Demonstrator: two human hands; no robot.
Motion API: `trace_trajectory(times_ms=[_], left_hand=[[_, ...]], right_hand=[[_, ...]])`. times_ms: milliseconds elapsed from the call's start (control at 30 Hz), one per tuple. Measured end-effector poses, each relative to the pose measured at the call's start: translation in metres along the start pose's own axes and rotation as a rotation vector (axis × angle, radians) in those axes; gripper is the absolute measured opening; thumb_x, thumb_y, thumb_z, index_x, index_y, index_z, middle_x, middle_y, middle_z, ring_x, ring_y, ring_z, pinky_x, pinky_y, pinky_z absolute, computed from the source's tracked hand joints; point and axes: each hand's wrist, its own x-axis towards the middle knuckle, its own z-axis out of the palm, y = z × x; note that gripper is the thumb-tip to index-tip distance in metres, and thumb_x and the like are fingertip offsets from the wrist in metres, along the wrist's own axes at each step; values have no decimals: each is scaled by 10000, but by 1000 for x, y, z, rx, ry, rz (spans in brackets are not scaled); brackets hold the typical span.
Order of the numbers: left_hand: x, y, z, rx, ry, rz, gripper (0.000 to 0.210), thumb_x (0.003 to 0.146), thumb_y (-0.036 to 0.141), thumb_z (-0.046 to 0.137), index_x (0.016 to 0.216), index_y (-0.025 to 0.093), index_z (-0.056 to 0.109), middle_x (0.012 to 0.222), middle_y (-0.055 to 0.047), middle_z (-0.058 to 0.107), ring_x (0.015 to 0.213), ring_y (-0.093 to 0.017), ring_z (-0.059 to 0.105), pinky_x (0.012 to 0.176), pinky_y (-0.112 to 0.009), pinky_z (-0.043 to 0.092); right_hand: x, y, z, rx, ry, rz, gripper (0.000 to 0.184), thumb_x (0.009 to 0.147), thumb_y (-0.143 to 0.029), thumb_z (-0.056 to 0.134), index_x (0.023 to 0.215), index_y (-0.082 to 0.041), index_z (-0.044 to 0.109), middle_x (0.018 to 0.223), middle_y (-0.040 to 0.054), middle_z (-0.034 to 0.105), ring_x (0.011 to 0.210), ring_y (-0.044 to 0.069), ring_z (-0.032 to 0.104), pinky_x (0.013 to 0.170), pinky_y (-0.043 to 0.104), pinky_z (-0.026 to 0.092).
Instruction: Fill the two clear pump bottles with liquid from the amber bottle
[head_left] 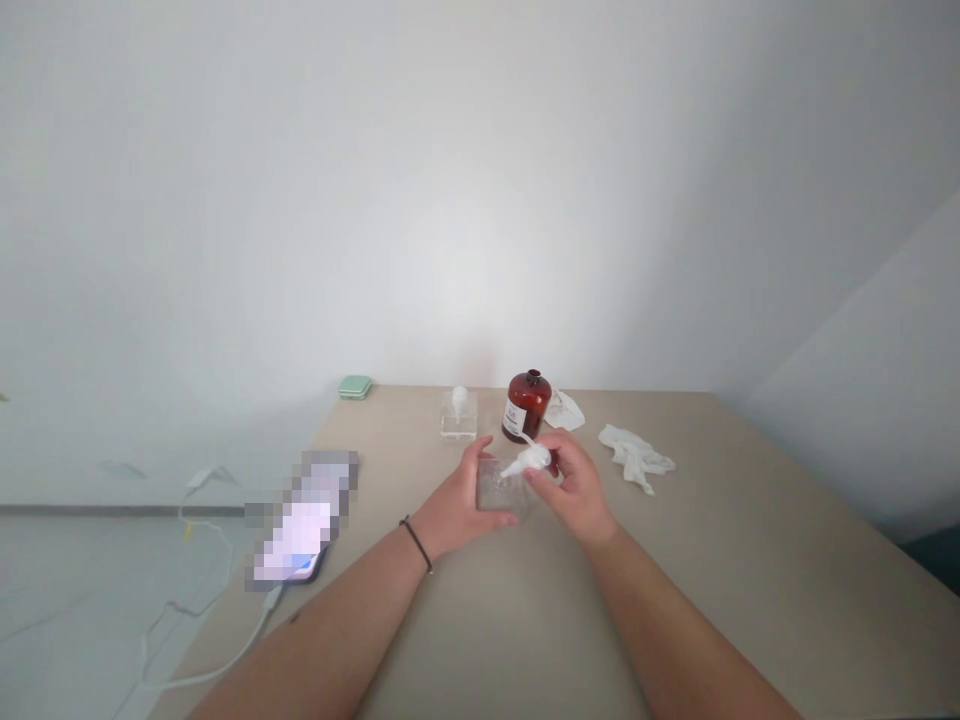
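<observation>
My left hand [459, 508] is wrapped round a clear square bottle [499, 495] just above the table. A white pump head [529, 459] is pinched between the thumb and fingers of my right hand [574, 490]. The pump's narrow end points left, at the top of the clear bottle; whether the two touch I cannot tell. Behind my hands stands a brown bottle [529, 400] with a white label and an uncapped neck. To its left is a second clear square bottle [459, 425] with a white pump [459, 400] on it.
Crumpled white tissue [636, 457] lies to the right, and another white piece [566, 411] sits behind the brown bottle. A green case [355, 387] is at the back left corner. At the left edge lies a phone [304, 520] with a white cable [259, 630]. A wall [480, 200] rises behind the table [510, 620].
</observation>
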Motion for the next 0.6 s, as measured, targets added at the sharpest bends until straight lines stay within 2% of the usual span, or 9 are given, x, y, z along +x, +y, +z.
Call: trace_trajectory(times_ms=[167, 400, 500, 600], left_hand=[[-1, -1, 0, 11, -5, -1, 1073, 680, 339, 838, 1473, 226, 124, 1285, -133, 507, 1138, -282, 565, 1026, -478, 412], [-2, -2, -2, 4, -18, -12, 1062, 694, 352, 830, 1474, 243, 118, 1277, -122, 520, 1127, -273, 572, 1031, -485, 406], [-2, 0, -2, -7, -20, -31, 1061, 695, 330, 828, 1476, 245, 115, 1286, -126, 514, 1139, -273, 567, 1047, -494, 393], [-2, 1, -2, -11, -17, -50, 1058, 694, 318, 827, 1475, 253, 117, 1281, -125, 511, 1141, -273, 564, 1059, -512, 376]], right_hand=[[-4, 0, -4, 49, 3, 56, 163, 801, -295, 699, 931, -244, 616, 750, -32, 512, 625, 130, 432, 563, 258, 347], [-2, 0, -7, 362, 220, 158, 228, 790, -404, 717, 904, -243, 604, 771, -14, 594, 682, 151, 526, 621, 282, 421], [5, 4, -16, 427, 308, 204, 252, 768, -416, 718, 915, -248, 601, 748, -23, 580, 599, 127, 477, 556, 269, 381], [13, 12, -34, 403, 394, 243, 259, 770, -404, 680, 947, -255, 564, 688, -48, 516, 493, 96, 379, 469, 248, 304]])
